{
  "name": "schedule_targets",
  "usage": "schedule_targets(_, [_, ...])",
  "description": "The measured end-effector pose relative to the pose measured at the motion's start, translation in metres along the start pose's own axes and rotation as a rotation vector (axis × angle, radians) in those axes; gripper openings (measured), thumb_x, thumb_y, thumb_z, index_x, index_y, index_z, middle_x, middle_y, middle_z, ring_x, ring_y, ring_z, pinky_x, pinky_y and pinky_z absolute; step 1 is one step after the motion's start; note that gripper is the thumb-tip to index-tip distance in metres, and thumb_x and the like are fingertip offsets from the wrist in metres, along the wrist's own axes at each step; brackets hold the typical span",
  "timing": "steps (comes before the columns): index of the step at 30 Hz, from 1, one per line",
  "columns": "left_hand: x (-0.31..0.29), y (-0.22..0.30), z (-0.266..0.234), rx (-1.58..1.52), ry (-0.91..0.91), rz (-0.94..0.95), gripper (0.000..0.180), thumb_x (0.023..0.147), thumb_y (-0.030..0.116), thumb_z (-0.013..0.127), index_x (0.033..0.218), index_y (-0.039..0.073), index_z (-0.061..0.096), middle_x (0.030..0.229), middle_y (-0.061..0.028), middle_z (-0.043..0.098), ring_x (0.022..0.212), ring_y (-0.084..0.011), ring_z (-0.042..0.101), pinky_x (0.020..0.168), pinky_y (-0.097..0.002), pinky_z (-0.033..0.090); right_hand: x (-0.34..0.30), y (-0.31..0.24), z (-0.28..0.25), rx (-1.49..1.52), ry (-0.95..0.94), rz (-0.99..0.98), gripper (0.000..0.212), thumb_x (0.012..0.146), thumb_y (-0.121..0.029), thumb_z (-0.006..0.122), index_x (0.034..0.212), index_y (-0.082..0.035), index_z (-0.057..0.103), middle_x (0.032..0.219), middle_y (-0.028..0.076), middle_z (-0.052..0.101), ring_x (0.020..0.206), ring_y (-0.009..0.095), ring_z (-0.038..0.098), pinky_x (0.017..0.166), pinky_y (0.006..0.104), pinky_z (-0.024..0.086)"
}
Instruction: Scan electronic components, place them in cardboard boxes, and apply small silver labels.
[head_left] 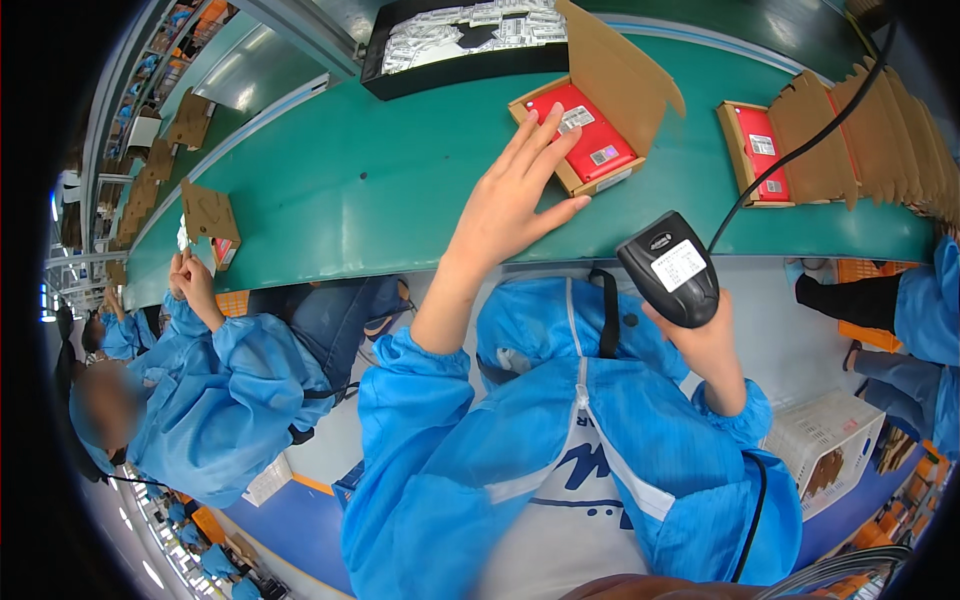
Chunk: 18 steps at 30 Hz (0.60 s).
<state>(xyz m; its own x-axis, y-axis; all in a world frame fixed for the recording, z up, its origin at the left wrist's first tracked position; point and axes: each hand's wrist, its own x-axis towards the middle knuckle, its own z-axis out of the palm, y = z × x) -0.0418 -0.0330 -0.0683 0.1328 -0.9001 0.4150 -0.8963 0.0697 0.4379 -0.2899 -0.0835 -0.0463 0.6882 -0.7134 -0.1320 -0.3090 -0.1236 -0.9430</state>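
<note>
My left hand (517, 187) reaches over the green bench with its fingers stretched out. Its fingertips lie over a red box (612, 150) that carries white labels. That red box sits inside a brown cardboard carton (632, 60) whose lid stands open toward the far right. My right hand (705, 345) is wrapped around a black handheld barcode scanner (668, 268), held up in front of the bench edge. A white label is stuck on top of the scanner, and a black cable (800, 150) runs from it to the upper right. The grip itself is partly hidden by the scanner's head.
A black tray (470, 75) full of white labels stands at the far side of the bench (330, 200). To the right is a row of open cartons (800, 120), the nearest holding a red box. At left, a co-worker (235, 390) in blue handles things beside another open carton (207, 212).
</note>
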Motion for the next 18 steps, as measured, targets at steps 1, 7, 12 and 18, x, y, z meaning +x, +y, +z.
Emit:
schedule_targets(1, [0.0,0.0,-0.001,-0.037,0.02,0.006,0.063,0.07,0.027,0.072,0.124,0.008,0.046,0.138,-0.0121,0.035,0.127,-0.0325,0.033,0.099,-0.0404,0.037,-0.001,-0.01,-0.007,-0.039,-0.006,-0.026,0.036,0.068,-0.015,0.075,0.097,0.001,0.06,0.082,0.013,0.066,0.075,0.024,0.066,0.065,0.031,0.05])
schedule_targets(7, [-0.006,-0.003,0.004,0.006,0.045,-0.012,0.063,0.066,0.027,0.074,0.12,0.006,0.05,0.134,-0.0166,0.038,0.117,-0.0323,0.044,0.096,-0.04,0.038,0.047,-0.129,-0.061,-0.542,-0.248,-0.167,0.042,0.065,-0.016,0.074,0.101,0.0,0.059,0.076,0.011,0.064,0.066,0.022,0.064,0.063,0.0307,0.05])
schedule_targets(12, [-0.007,-0.004,0.003,0.084,-0.006,-0.047,0.062,0.065,0.037,0.072,0.116,0.007,0.053,0.138,-0.0141,0.034,0.122,-0.0309,0.039,0.097,-0.0418,0.035,0.134,-0.188,-0.034,-0.705,-0.488,0.2,0.045,0.079,-0.037,0.063,0.092,0.005,0.054,0.054,0.007,0.053,0.036,0.013,0.053,0.036,0.0219,0.045])
schedule_targets(18, [-0.004,-0.002,-0.002,0.12,0.033,-0.057,0.062,0.063,0.038,0.074,0.117,0.013,0.055,0.138,-0.0175,0.031,0.129,-0.0376,0.025,0.101,-0.0502,0.027,0.182,-0.2,-0.005,-0.778,-0.55,0.302,0.046,0.083,-0.037,0.055,0.063,0.005,0.056,0.049,0.009,0.054,0.036,0.017,0.056,0.035,0.0246,0.048])
